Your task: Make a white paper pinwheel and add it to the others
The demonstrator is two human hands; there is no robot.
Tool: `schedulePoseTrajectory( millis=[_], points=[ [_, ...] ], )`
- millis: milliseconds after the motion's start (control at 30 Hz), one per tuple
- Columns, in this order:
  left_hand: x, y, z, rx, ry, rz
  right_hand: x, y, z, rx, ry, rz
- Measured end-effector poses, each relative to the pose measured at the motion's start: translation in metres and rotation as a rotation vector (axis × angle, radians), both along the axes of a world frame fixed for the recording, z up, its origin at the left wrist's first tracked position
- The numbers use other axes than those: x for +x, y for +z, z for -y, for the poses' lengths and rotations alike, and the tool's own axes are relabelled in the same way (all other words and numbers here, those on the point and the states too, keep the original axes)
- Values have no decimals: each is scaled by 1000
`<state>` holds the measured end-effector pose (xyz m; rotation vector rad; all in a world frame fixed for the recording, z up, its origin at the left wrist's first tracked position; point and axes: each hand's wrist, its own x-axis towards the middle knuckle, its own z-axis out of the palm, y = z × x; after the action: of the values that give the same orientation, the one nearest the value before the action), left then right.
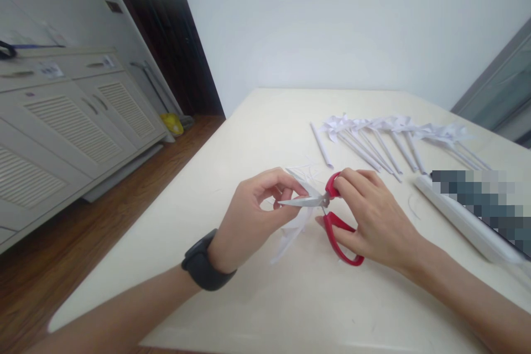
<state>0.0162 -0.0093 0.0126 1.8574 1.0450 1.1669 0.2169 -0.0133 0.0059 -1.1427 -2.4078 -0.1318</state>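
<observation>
The right hand (369, 215) grasps the red scissors (326, 199); the left hand (253, 210) pinches white paper (295, 224) by the blades (299, 202), over the table (265, 310). Cutting seems the step in hand; the next move likely calls for a steady grip (fingertips (300, 188) sit close by).

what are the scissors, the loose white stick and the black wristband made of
Red-handled scissors: blades look like smooth metal, silvery grey; handles probably plastic, with uniform red colour and a slight sheen. Slim white rolled stick: seemingly matte paper, judging by its plain tube shape. Broad black wristband: perhaps rubber or silicone, smooth and dull, though fabric is possible.
</observation>
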Motion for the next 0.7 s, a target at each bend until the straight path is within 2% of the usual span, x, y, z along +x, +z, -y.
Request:
schedulePoseTrajectory(
  millis=[300,700],
  points=[
    [1,1,0,1,-32,14,0,-2,2,-81,24,-27],
    [1,0,0,-18,-63,78,-1,-2,3,-45,46,-57]
  ],
)
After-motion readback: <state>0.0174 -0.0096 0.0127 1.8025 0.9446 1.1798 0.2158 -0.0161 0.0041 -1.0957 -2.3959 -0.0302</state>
